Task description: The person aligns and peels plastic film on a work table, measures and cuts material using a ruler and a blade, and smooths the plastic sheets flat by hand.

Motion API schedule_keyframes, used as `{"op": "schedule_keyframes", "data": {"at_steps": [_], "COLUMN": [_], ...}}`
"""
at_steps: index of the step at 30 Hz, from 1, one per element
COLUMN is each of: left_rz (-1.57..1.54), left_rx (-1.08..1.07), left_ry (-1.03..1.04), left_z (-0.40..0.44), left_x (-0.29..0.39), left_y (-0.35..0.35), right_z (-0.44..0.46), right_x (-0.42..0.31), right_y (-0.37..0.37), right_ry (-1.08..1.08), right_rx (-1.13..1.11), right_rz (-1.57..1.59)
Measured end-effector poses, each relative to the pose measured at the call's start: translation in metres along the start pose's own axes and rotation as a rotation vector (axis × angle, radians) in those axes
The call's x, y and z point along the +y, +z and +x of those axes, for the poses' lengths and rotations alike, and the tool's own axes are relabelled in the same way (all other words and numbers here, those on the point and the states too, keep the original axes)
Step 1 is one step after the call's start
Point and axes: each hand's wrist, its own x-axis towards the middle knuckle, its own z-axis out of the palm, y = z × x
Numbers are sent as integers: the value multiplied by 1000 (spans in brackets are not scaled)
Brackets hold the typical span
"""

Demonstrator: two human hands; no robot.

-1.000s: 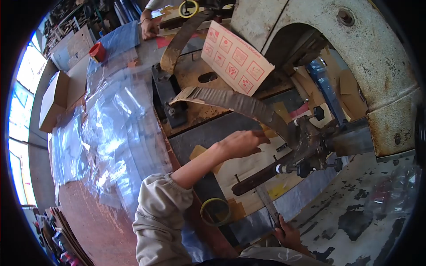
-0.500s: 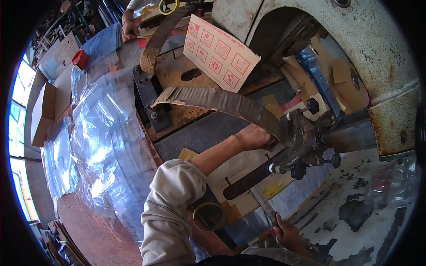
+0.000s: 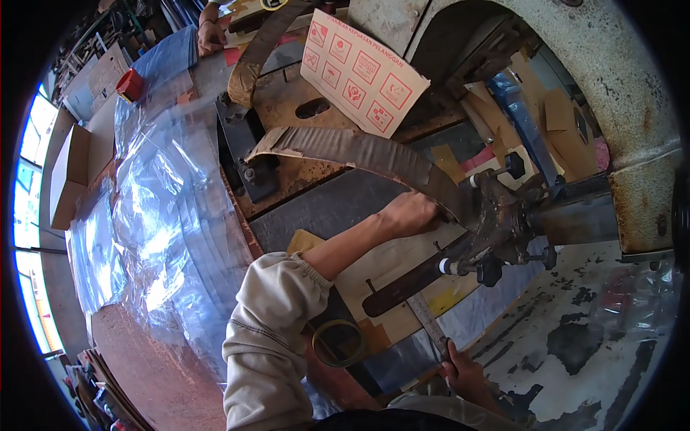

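My left hand (image 3: 411, 213) reaches over the pale board (image 3: 370, 271), its fingers curled down beside the machine's clamp (image 3: 501, 219). What its fingertips hold, if anything, is hidden. A curved, wrapped strip (image 3: 359, 152) arches just above that hand. Low in the view, my right hand (image 3: 466, 370) grips the end of a metal ruler (image 3: 429, 323). The ruler's far end lies under or beside the dark bar (image 3: 402, 287) with upright pins. A roll of yellowish tape (image 3: 338, 343) sits by my left sleeve.
Clear plastic sheets (image 3: 169, 223) cover the bench on the left, near a red tape roll (image 3: 130, 85). A printed card (image 3: 363, 73) stands before the large machine frame (image 3: 632, 93). Another person's hand (image 3: 210, 37) rests at the top. Cardboard pieces (image 3: 564, 136) lie at right.
My left hand has gone from spread fingers to a curled grip and moved closer to the clamp. My right hand still holds the ruler. The camera view has shifted slightly.
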Motion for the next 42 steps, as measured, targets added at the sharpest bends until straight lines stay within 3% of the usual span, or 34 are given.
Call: {"op": "schedule_keyframes", "data": {"at_steps": [4, 7, 13, 19, 22, 31, 40, 42], "left_rz": [-92, -139, -239, -139, -98, -3, -129, -125], "left_rx": [-28, 123, 102, -122, -189, -174, -310, -243], "left_ry": [-286, -168, -335, -155, -213, 33, -47, -14], "left_z": [-18, -43, -72, -76, -72, -67, -59, -61], "left_x": [34, 35, 56, 48, 49, 31, 33, 32], "left_y": [-36, -45, -77, -76, -66, -55, -66, -62], "right_z": [-1, -2, -1, -1, 0, -2, -6, -4], "right_x": [2, 8, 5, 7, 6, 3, 8, 7], "right_y": [1, 5, 1, 1, 0, 2, 9, 9], "right_ry": [-12, -11, -19, -19, -30, -17, -45, -50], "right_rx": [-1, -18, -38, -47, -42, -20, 24, 32], "right_rz": [8, 24, 11, 26, 2, -69, -110, -119]}}
